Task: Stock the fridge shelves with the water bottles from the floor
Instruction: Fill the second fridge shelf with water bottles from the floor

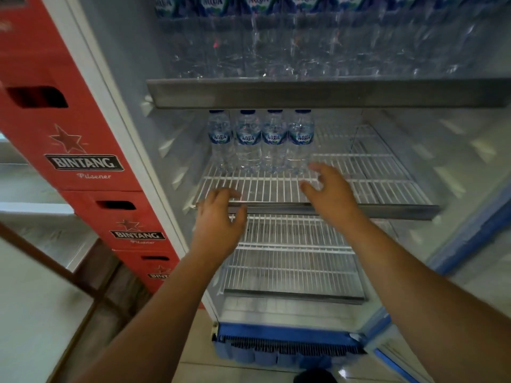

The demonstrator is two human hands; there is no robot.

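White wire shelf (359,172): four water bottles (261,139) in a row at back left, right side and front bare. Left hand (218,214) at front edge, right hand (329,189) above shelf, both open, holding nothing.

One camera only, on person's head. Looks forward and down into open fridge (318,92), very close. Wide lens bends edges. Both arms reach in from bottom of picture. Red crates (69,128) at left edge, floor (193,352) at bottom. No second view to share with.
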